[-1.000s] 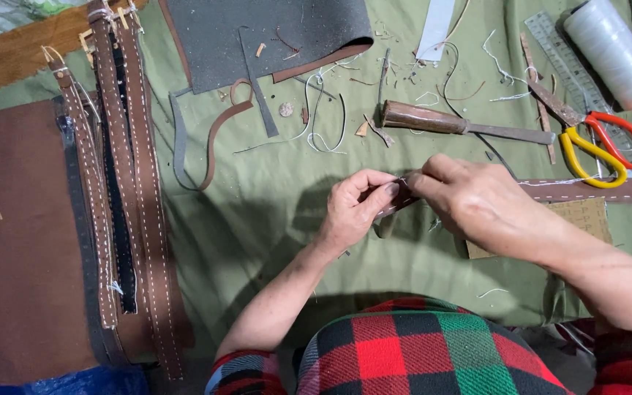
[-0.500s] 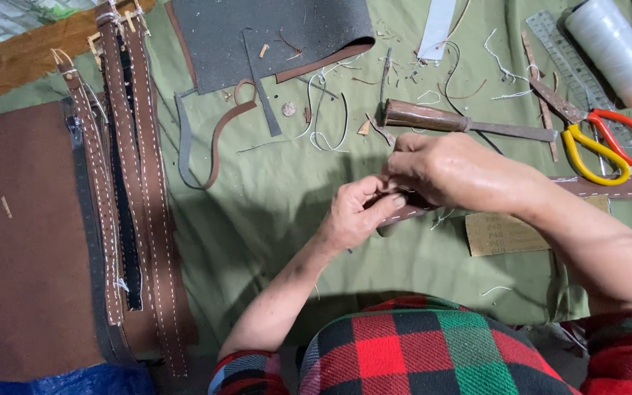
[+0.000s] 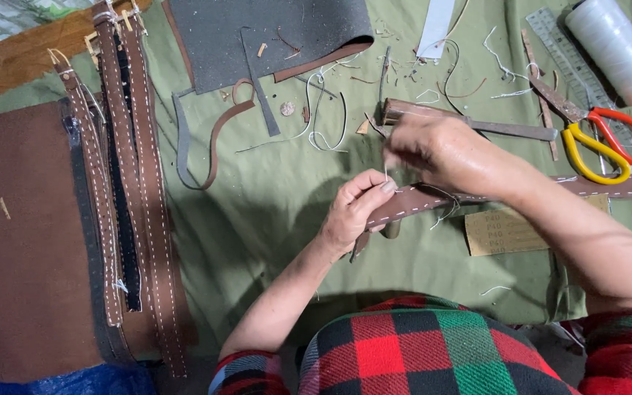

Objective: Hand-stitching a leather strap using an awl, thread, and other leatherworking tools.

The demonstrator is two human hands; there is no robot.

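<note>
Hand-stitching, it seems: left hand (image 3: 352, 212) pinches the strap (image 3: 433, 197); right hand (image 3: 440, 150) grips thread, needing a taut pull.

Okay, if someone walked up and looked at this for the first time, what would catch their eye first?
Probably the two hands at centre: the left hand pinches a brown stitched leather strap while the right hand pulls white thread above it. Next, the scissors with red and yellow handles at the right, and the long stitched straps laid side by side on the green cloth at the left.
</note>
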